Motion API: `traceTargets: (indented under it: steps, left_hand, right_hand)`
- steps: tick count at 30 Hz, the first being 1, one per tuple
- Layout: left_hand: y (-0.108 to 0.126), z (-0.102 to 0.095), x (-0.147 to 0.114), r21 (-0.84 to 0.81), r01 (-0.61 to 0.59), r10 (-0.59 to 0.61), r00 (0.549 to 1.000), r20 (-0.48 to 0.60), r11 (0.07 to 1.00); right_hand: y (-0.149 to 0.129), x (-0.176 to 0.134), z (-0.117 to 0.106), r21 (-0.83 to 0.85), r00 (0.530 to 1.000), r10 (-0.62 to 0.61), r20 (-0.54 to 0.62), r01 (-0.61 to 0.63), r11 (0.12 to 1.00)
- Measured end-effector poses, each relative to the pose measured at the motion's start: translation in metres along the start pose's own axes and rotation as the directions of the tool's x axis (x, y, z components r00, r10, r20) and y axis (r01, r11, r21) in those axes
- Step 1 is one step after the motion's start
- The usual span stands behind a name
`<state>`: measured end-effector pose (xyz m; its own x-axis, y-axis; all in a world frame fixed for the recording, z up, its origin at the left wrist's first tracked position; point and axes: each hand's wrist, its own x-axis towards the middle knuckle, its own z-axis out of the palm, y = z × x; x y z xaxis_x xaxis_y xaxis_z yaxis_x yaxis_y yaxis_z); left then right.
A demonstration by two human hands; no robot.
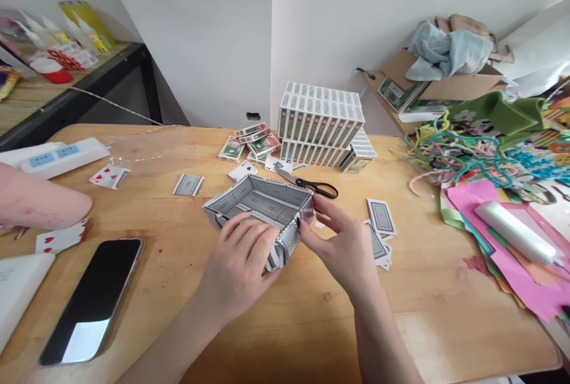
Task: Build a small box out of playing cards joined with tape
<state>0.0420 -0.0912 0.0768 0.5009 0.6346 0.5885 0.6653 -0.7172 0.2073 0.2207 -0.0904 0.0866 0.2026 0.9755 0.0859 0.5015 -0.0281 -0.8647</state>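
Note:
An open box made of playing cards (271, 205), with grey patterned card backs facing inward, is tilted above the table between my hands. My left hand (244, 259) grips its near wall, fingers over the rim and thumb beneath. At the right-hand corner my right hand (341, 241) pinches the wall between thumb and fingers. Black-handled scissors (318, 187) lie just behind the box. To the right of my right hand rests a small pile of loose cards (380, 218). Another card (188, 184) lies face down to the left of the box.
Stacked card packs (320, 120) stand at the back, beside loose packs (253, 142). A phone (93, 298) and another person's arm (40, 197) are on the left, near a power strip (66, 155). Coloured paper (490, 206) and pipe cleaners (467, 152) cover the right side.

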Motion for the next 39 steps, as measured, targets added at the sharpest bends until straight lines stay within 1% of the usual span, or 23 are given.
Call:
traceTargets:
  steps: [6,11,16,20,22,24,27,39]
  left_hand:
    - [-0.0010,-0.0002,-0.0005,0.001,-0.011,0.011,1.000,-0.007,1.000]
    - [-0.0015,-0.0002,-0.0011,-0.005,-0.015,0.015,1.000,-0.006,1.000]
    - [-0.0001,0.0002,0.0003,-0.002,-0.027,0.027,1.000,-0.003,1.000]
    - [-0.0002,-0.0010,-0.0008,-0.010,-0.018,0.018,1.000,-0.018,1.000]
    - [-0.0008,-0.0018,-0.0020,-0.015,-0.017,0.016,1.000,-0.022,1.000]
    - [-0.0015,-0.0023,-0.0030,-0.017,-0.018,0.018,1.000,-0.020,1.000]
    - [-0.0021,-0.0024,-0.0028,-0.019,-0.011,0.011,1.000,-0.020,1.000]
    - [-0.0018,-0.0024,0.0000,-0.031,-0.011,0.011,1.000,-0.009,0.999]
  right_hand:
    - [-0.0028,0.0012,-0.0006,-0.015,1.000,-0.018,0.013,0.018,1.000]
    - [-0.0032,0.0007,0.0006,-0.014,0.999,0.023,0.028,-0.023,1.000]
    - [-0.0017,0.0012,0.0052,0.008,0.999,0.033,0.035,-0.033,0.999]
    - [0.0029,0.0019,0.0061,0.055,0.993,0.107,-0.050,-0.105,0.993]
    - [0.0039,0.0022,0.0041,0.133,0.988,0.145,-0.046,-0.138,0.981]
    - [0.0031,0.0022,0.0014,0.195,0.990,0.136,0.024,-0.138,0.971]
    - [0.0010,0.0018,-0.0014,0.186,0.993,0.086,0.082,-0.100,0.977]
    - [0.0018,-0.0012,0.0005,0.141,0.996,0.044,0.083,-0.055,0.989]
